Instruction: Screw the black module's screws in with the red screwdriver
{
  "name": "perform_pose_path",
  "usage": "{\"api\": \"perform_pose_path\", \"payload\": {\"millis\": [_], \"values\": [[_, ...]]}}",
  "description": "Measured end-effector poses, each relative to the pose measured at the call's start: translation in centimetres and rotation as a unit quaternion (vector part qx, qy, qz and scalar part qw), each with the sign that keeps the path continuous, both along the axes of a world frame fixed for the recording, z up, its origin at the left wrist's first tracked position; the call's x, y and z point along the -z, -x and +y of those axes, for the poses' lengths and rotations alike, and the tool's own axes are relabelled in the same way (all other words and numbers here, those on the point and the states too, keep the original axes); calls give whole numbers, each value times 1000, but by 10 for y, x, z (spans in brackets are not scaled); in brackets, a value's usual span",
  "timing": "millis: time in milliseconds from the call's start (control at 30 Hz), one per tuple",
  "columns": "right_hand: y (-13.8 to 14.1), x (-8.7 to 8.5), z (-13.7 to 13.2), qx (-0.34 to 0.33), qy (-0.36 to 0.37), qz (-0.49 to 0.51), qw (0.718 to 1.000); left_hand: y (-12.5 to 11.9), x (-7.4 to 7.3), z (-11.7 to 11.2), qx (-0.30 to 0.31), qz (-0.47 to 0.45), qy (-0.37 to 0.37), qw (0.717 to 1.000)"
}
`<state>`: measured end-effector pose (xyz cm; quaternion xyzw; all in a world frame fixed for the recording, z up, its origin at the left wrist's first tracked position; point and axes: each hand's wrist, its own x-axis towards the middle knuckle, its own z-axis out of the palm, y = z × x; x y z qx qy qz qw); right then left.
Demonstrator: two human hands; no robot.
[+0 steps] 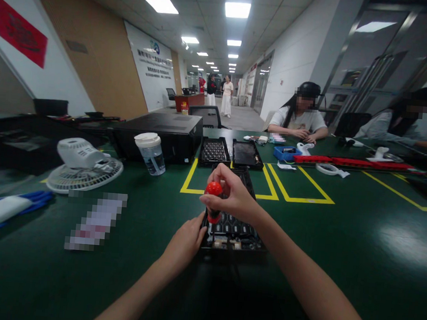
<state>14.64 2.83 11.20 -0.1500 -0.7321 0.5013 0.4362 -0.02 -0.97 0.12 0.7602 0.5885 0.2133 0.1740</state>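
1. Tray (237, 227) is lying on table (338, 268), straight before the person.
2. Left hand (190, 233) is resting at tray's left edge; right hand (235, 191) is holding tool (214, 188) above tray.
3. Left back tray (214, 150) and right back tray (245, 153) are sitting side by side behind it.
4. Box (164, 129) is standing left of both; cup (150, 156) is standing before box.
5. Fan (81, 152) is lying left of cup.
6. Basket (278, 151) is sitting right of back trays; co-worker (300, 117) is sitting behind basket.

Ctr: your R hand (235, 192) grips a red-and-blk tool (214, 188) upright over a blk tray (232, 226); your L hand (190, 234) touches the tray's L edge. Mid-L: white fan (84, 154) w/ lidded cup (151, 154) near it. Upper R: seated co-worker (298, 119).
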Motion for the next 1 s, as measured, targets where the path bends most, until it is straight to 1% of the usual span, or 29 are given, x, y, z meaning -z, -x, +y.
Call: {"api": "perform_pose_path", "payload": {"millis": [133, 267, 333, 467, 567, 733, 833, 900, 1000], "values": [[1, 2, 1, 7, -4, -7, 1000, 0, 0, 1, -5, 0, 6, 1000], [1, 4, 2, 30, -23, -18, 999, 0, 0, 1, -4, -1, 7, 1000], [1, 5, 1, 58, -33, -30, 997, -1, 1, 1, -5, 0, 3, 1000], [1, 4, -1, 154, -77, -56, 984, 0, 5, 2, -4, 4, 0, 1000], [1, 2, -2, 186, -106, -65, 975, 1, 7, 4, -7, 5, 0, 1000], [2, 2, -1, 173, -103, -56, 978, 1, 7, 4, -6, -3, 5, 1000], [2, 4, 0, 152, -70, -38, 985, 2, 6, 4, -6, -7, 3, 1000], [3, 5, 1, 116, -29, -14, 993, 2, 7, 4, -5, -8, 2, 1000], [4, 6, 2, 37, 37, 24, 998, 1, 7, 4, -3, -7, 1, 1000]]}}
